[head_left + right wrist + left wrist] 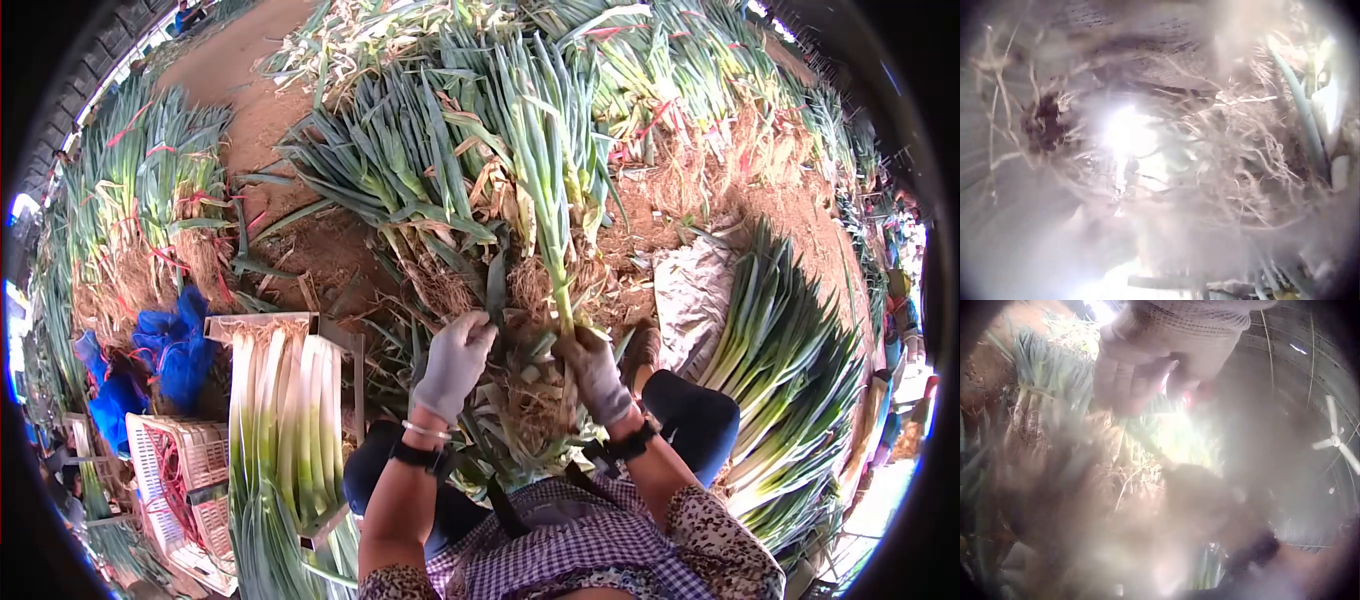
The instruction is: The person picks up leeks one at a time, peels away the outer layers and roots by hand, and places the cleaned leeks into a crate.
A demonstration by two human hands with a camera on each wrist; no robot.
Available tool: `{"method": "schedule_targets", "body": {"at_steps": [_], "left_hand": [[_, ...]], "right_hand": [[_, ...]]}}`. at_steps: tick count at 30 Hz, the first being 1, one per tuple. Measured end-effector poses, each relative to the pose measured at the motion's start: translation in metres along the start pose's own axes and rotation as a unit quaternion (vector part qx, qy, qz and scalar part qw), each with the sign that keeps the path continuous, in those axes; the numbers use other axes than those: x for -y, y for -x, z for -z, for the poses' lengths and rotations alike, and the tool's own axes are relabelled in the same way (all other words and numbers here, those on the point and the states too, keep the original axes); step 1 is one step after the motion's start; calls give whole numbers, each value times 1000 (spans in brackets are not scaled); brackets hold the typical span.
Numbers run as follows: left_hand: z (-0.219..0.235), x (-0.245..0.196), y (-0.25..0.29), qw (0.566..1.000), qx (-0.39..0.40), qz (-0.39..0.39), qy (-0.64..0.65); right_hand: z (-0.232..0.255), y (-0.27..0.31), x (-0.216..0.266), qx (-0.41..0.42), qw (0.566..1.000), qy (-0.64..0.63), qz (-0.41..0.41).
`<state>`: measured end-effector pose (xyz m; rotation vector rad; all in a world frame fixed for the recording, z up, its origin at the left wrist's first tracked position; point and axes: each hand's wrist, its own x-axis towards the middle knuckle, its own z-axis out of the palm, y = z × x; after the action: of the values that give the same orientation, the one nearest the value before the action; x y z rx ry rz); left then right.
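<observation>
In the head view the gloved right hand (596, 377) grips a leek (561, 290) near its root end, the green leaves pointing away from the body. Pale roots (1241, 156) fill much of the right wrist view, close to that hand. The gloved left hand (453, 368) is raised just left of the leek, apart from it, fingers bent with the tips near the thumb; the left wrist view shows its glove (1172, 344) at the top, and whether something thin lies between the fingertips cannot be told.
Unpeeled leeks (400, 160) lie ahead, with more bundles (150, 190) at the left. Cleaned leeks (285, 430) rest in a metal frame (262, 326) left of the legs, beside a plastic crate (205, 450) and blue bags (170, 345). Another leek pile (785, 370) is on the right.
</observation>
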<state>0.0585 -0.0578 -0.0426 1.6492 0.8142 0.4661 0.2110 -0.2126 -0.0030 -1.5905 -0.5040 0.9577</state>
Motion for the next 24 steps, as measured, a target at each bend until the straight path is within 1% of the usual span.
{"method": "schedule_targets", "body": {"at_steps": [2,3,4,5,6,7,8,10,11,12,14,15,16,17,20,21,22,24], "left_hand": [[-10,6,-2,990,18,72,122],[-13,-3,2,972,6,63,225],[-14,-12,5,944,-8,52,325],[-15,-6,2,937,-9,35,346],[-12,-18,7,931,-23,11,365],[-7,-20,10,934,-32,24,354],[-5,-19,15,937,-40,38,344],[1,-14,22,939,-36,31,340],[3,-12,25,940,-34,27,338],[3,-16,27,938,-57,20,342],[1,-13,27,917,-54,-21,395],[5,-16,29,916,-58,-28,396],[12,-22,31,915,-65,-36,396],[19,-24,33,915,-73,-43,395],[28,-15,35,915,-121,-47,382],[27,-14,33,910,-157,-52,381],[33,-20,35,893,-193,-35,404],[56,-14,27,888,-231,-51,395]], "right_hand": [[9,40,-21,28,995,92,1],[7,60,-22,50,995,79,33],[7,73,-26,61,987,149,25],[7,83,-29,71,973,218,17],[6,92,-33,81,955,285,11],[4,93,-45,83,954,284,51],[10,81,-69,111,936,319,95],[10,53,-64,115,899,405,123],[-4,45,-43,77,921,351,147],[-26,39,-19,37,940,294,170],[-59,17,6,37,945,277,171],[-75,12,21,59,970,202,123],[-87,9,31,82,986,124,75],[-92,-2,18,83,984,142,67],[-110,2,-4,73,994,44,76],[-122,23,15,42,995,44,85],[-118,24,5,36,981,165,100],[-101,45,-9,55,982,167,63]]}}
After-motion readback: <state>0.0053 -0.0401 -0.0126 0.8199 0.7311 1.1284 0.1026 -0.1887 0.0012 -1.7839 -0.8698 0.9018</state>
